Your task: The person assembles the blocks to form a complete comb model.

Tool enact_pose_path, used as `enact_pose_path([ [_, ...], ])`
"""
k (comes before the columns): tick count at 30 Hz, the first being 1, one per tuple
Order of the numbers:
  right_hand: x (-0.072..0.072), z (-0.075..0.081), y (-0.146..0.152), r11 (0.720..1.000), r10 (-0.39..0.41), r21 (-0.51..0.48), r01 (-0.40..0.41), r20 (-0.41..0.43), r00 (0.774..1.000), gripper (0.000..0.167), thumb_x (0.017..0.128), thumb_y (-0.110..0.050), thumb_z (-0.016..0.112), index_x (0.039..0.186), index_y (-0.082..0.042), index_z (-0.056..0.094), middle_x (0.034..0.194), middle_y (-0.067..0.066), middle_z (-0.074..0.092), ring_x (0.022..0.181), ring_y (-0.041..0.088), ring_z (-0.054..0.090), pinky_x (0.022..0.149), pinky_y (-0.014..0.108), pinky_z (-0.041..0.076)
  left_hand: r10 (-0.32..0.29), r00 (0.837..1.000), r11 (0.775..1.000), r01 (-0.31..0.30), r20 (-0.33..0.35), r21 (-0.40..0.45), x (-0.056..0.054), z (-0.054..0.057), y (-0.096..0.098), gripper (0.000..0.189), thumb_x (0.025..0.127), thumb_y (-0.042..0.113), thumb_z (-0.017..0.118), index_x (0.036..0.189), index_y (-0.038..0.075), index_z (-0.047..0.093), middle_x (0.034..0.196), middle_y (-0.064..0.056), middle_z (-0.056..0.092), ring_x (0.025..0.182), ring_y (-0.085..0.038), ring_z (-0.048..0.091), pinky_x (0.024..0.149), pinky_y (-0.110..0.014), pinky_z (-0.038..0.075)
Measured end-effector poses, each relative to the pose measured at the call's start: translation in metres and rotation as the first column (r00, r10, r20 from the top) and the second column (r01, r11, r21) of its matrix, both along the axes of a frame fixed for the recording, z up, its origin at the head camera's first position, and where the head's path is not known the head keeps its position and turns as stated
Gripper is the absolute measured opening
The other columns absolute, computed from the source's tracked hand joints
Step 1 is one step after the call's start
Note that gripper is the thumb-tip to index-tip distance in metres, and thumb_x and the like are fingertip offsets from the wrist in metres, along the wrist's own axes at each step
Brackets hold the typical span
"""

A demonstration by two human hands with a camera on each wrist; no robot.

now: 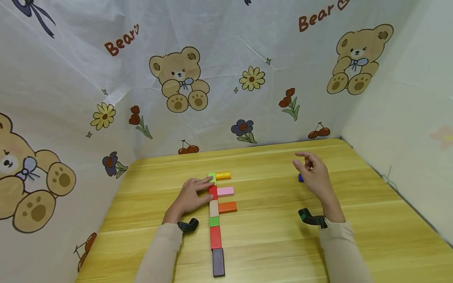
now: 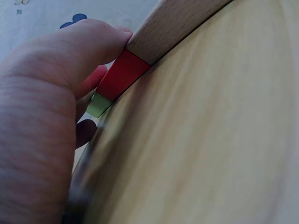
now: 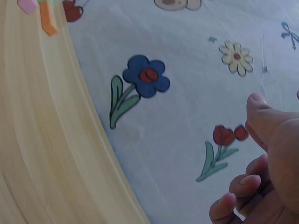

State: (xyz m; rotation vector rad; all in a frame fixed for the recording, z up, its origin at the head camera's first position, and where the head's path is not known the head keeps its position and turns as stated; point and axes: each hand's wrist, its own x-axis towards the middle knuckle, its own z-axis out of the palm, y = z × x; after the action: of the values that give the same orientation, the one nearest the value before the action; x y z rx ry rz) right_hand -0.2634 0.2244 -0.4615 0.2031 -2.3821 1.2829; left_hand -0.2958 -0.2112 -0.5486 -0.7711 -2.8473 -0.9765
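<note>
A column of wooden blocks runs down the table in the head view: light green (image 1: pixel 212 178), red (image 1: pixel 213 192), plain wood (image 1: pixel 214 208), green (image 1: pixel 214 221), red (image 1: pixel 215 237) and dark purple (image 1: pixel 218 262). My left hand (image 1: pixel 191 195) touches the upper red block, its thumb near the plain one and its other fingers by the light green end. In the left wrist view the thumb (image 2: pixel 100 39) lies along the red block (image 2: pixel 124 74). My right hand (image 1: pixel 316 175) is raised with loosely bent fingers, holding nothing; a blue block (image 1: pixel 301 178) is partly hidden behind it.
Yellow (image 1: pixel 223 175), pink (image 1: pixel 225 191) and orange (image 1: pixel 227 207) blocks stick out rightward from the column. The wooden table (image 1: pixel 265 232) meets a bear-printed cloth (image 1: pixel 219 129) at the back and a pale wall (image 1: pixel 417 129) at the right.
</note>
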Motion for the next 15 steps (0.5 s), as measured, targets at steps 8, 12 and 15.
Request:
enact_pose_path([
  [8, -0.001, -0.016, 0.031, 0.998, -0.063, -0.002, 0.063, 0.044, 0.997, 0.039, 0.101, -0.034, 0.059, 0.133, -0.01, 0.061, 0.088, 0.005, 0.036, 0.07, 0.014, 0.036, 0.057, 0.026, 0.032, -0.012, 1.0, 1.0, 0.012, -0.006, 0.012, 0.0, -0.001, 0.001, 0.054, 0.09, 0.045, 0.073, 0.139, 0.027, 0.062, 0.154, 0.011, 0.048, 0.128, -0.019, 0.046, 0.119, -0.052, 0.021],
  [12, -0.001, -0.023, 0.045, 0.997, -0.065, -0.024, 0.068, 0.096, 0.993, 0.042, 0.102, -0.034, 0.057, 0.135, -0.008, 0.058, 0.088, 0.005, 0.032, 0.063, 0.012, 0.031, 0.051, 0.027, 0.03, -0.013, 1.0, 1.0, 0.013, 0.007, 0.006, 0.0, -0.001, 0.001, 0.054, 0.091, 0.046, 0.072, 0.14, 0.027, 0.062, 0.155, 0.011, 0.047, 0.129, -0.019, 0.045, 0.119, -0.051, 0.021],
  [15, -0.001, -0.027, 0.054, 0.996, -0.072, -0.042, 0.077, 0.125, 0.99, 0.044, 0.102, -0.036, 0.056, 0.137, -0.007, 0.057, 0.089, 0.006, 0.031, 0.06, 0.011, 0.029, 0.049, 0.028, 0.029, -0.012, 1.0, 1.0, 0.012, 0.006, 0.007, -0.001, -0.001, 0.0, 0.054, 0.091, 0.046, 0.071, 0.14, 0.027, 0.061, 0.155, 0.011, 0.047, 0.128, -0.019, 0.045, 0.119, -0.051, 0.022],
])
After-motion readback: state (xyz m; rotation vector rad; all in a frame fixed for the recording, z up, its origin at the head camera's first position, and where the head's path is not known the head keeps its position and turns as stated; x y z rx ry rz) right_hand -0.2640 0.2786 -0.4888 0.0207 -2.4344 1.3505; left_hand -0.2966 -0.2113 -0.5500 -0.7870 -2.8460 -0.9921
